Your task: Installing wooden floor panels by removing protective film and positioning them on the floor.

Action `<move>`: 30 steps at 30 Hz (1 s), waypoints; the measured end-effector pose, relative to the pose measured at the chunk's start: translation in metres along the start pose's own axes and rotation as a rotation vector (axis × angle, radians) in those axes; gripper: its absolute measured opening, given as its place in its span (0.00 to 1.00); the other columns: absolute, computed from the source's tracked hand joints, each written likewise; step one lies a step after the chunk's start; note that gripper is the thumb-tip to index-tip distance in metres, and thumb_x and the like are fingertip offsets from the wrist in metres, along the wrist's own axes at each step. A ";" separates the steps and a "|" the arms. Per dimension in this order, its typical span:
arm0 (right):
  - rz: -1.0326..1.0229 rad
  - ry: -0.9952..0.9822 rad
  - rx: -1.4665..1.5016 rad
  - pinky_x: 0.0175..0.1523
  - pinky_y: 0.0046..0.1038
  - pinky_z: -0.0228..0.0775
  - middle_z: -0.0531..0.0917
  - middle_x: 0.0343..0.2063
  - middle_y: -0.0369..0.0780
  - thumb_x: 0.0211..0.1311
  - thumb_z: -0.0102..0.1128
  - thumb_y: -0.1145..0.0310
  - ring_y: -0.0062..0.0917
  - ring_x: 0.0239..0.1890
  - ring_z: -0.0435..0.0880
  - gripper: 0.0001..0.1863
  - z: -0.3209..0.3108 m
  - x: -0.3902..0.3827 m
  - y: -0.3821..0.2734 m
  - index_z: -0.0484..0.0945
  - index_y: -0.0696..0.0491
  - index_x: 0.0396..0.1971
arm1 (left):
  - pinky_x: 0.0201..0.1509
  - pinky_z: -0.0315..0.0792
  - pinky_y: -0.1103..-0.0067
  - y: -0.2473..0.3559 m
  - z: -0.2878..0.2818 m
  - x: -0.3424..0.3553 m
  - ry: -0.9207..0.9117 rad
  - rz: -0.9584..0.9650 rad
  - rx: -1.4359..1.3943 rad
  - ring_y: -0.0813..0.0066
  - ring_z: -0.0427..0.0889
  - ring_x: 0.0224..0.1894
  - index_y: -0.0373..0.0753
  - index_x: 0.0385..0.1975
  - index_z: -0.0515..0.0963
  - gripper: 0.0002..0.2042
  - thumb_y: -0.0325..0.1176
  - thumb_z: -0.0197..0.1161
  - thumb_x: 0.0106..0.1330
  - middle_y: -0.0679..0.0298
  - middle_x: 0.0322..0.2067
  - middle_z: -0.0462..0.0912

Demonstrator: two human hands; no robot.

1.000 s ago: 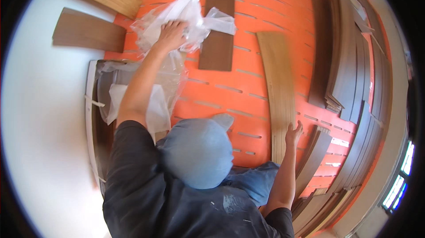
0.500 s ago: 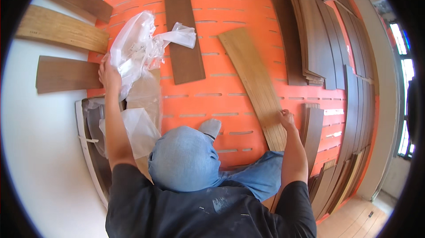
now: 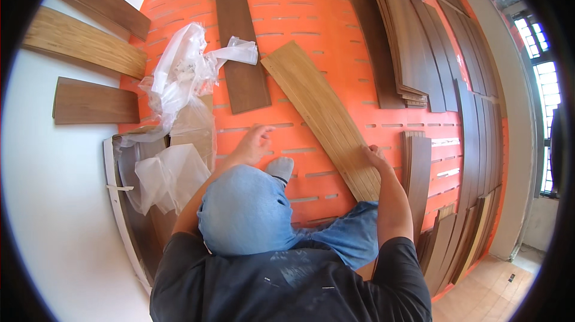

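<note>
A light brown floor plank (image 3: 323, 115), its grooved face up, slants across the orange underlay in front of me. My right hand (image 3: 374, 157) grips its right long edge, near the end closest to me. Over the underlay left of that plank, my left hand (image 3: 254, 145) is empty with its fingers apart. Beyond it a dark brown plank (image 3: 247, 82) lies flat, partly covered by crumpled clear plastic wrap (image 3: 182, 64). More plastic film (image 3: 171, 175) drapes over an opened long carton (image 3: 114, 184) at my left.
Several planks (image 3: 90, 40) lean against the white wall at the left. Stacked dark planks (image 3: 401, 40) lie at the far right, with laid boards (image 3: 473, 136) beside them. A short stack (image 3: 418, 163) sits right of my right hand. Orange underlay (image 3: 311, 148) covers the floor.
My left hand has let go of the plastic wrap and come right, over the underlay. The light plank's far end has swung left, with my right hand still at its edge.
</note>
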State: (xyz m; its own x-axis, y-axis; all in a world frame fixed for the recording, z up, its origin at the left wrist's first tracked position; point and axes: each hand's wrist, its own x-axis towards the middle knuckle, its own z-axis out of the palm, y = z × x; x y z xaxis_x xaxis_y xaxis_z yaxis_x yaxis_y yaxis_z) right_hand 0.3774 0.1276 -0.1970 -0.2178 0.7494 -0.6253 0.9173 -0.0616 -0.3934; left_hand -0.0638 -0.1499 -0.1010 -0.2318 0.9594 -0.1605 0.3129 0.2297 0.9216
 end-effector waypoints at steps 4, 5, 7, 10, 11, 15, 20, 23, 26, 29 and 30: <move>0.033 0.183 0.100 0.58 0.42 0.74 0.86 0.47 0.56 0.59 0.59 0.33 0.43 0.53 0.84 0.43 -0.001 -0.010 0.026 0.81 0.65 0.51 | 0.58 0.77 0.71 0.041 0.020 0.018 -0.208 0.171 0.145 0.68 0.80 0.53 0.37 0.59 0.74 0.19 0.25 0.61 0.69 0.57 0.53 0.76; 0.055 0.231 0.101 0.56 0.41 0.76 0.87 0.45 0.55 0.59 0.58 0.33 0.41 0.50 0.86 0.44 -0.006 -0.008 0.029 0.82 0.66 0.51 | 0.59 0.77 0.71 0.046 0.021 0.016 -0.193 0.113 0.084 0.69 0.80 0.54 0.37 0.60 0.74 0.19 0.26 0.61 0.70 0.58 0.55 0.76; 0.018 0.289 0.124 0.54 0.41 0.77 0.87 0.46 0.54 0.56 0.59 0.29 0.39 0.49 0.87 0.46 -0.017 -0.014 0.007 0.83 0.64 0.49 | 0.62 0.75 0.72 0.028 0.013 0.016 -0.192 0.032 -0.002 0.70 0.79 0.56 0.37 0.62 0.73 0.20 0.27 0.61 0.71 0.59 0.58 0.75; -0.055 0.199 0.124 0.58 0.41 0.75 0.89 0.43 0.50 0.58 0.58 0.29 0.42 0.50 0.87 0.41 -0.077 -0.058 -0.093 0.86 0.56 0.47 | 0.66 0.72 0.73 0.011 -0.008 0.019 -0.142 -0.058 -0.281 0.68 0.77 0.60 0.36 0.66 0.68 0.24 0.29 0.63 0.72 0.59 0.62 0.73; -0.055 0.264 0.148 0.55 0.41 0.76 0.88 0.44 0.49 0.57 0.59 0.29 0.42 0.49 0.87 0.41 -0.100 -0.075 -0.104 0.85 0.56 0.49 | 0.66 0.72 0.73 0.026 -0.002 0.036 -0.215 -0.034 -0.263 0.68 0.77 0.60 0.36 0.66 0.68 0.24 0.29 0.63 0.72 0.59 0.62 0.73; -0.242 0.482 0.373 0.50 0.40 0.76 0.87 0.41 0.48 0.55 0.66 0.33 0.38 0.46 0.86 0.37 -0.145 -0.131 -0.138 0.84 0.56 0.44 | 0.67 0.69 0.72 0.124 0.007 0.082 -0.296 0.071 -0.566 0.67 0.74 0.63 0.36 0.70 0.63 0.30 0.34 0.67 0.71 0.59 0.63 0.72; -0.454 0.529 0.713 0.46 0.37 0.76 0.85 0.34 0.47 0.55 0.71 0.40 0.35 0.40 0.85 0.33 -0.154 -0.240 -0.202 0.82 0.61 0.37 | 0.62 0.72 0.67 0.215 -0.032 0.111 -0.251 0.481 -0.833 0.66 0.76 0.61 0.46 0.64 0.71 0.21 0.33 0.61 0.72 0.66 0.62 0.76; -0.621 0.546 0.944 0.55 0.37 0.74 0.83 0.44 0.48 0.59 0.71 0.44 0.39 0.51 0.82 0.31 -0.146 -0.266 -0.194 0.78 0.59 0.44 | 0.63 0.76 0.65 0.336 -0.012 0.079 -0.048 0.388 -0.742 0.64 0.79 0.59 0.40 0.64 0.71 0.21 0.29 0.62 0.73 0.60 0.59 0.79; -0.757 0.809 0.779 0.67 0.41 0.66 0.76 0.58 0.50 0.62 0.69 0.46 0.43 0.63 0.73 0.32 -0.137 -0.271 -0.176 0.74 0.58 0.53 | 0.62 0.77 0.73 0.404 0.024 0.054 -0.146 0.693 -0.707 0.69 0.79 0.58 0.40 0.60 0.75 0.16 0.27 0.63 0.74 0.63 0.57 0.79; -0.710 0.905 0.698 0.77 0.43 0.54 0.65 0.69 0.51 0.62 0.71 0.52 0.47 0.74 0.60 0.39 -0.139 -0.307 -0.163 0.65 0.55 0.66 | 0.60 0.79 0.73 0.439 0.072 0.032 -0.014 0.758 -0.448 0.69 0.81 0.54 0.35 0.60 0.74 0.17 0.27 0.64 0.73 0.61 0.56 0.81; -0.672 1.005 0.681 0.78 0.42 0.53 0.64 0.70 0.52 0.61 0.72 0.54 0.47 0.75 0.59 0.42 -0.136 -0.324 -0.163 0.63 0.54 0.69 | 0.59 0.78 0.73 0.449 0.091 0.020 -0.044 0.772 -0.298 0.70 0.82 0.53 0.35 0.60 0.74 0.17 0.26 0.64 0.73 0.60 0.55 0.81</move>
State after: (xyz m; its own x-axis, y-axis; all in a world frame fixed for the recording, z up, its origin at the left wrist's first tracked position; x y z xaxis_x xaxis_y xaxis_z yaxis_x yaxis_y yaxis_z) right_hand 0.3437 -0.0154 0.1619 0.0494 0.8930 0.4473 0.3283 0.4084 -0.8517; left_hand 0.1554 -0.0128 0.2772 -0.0135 0.8363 0.5480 0.1104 -0.5435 0.8321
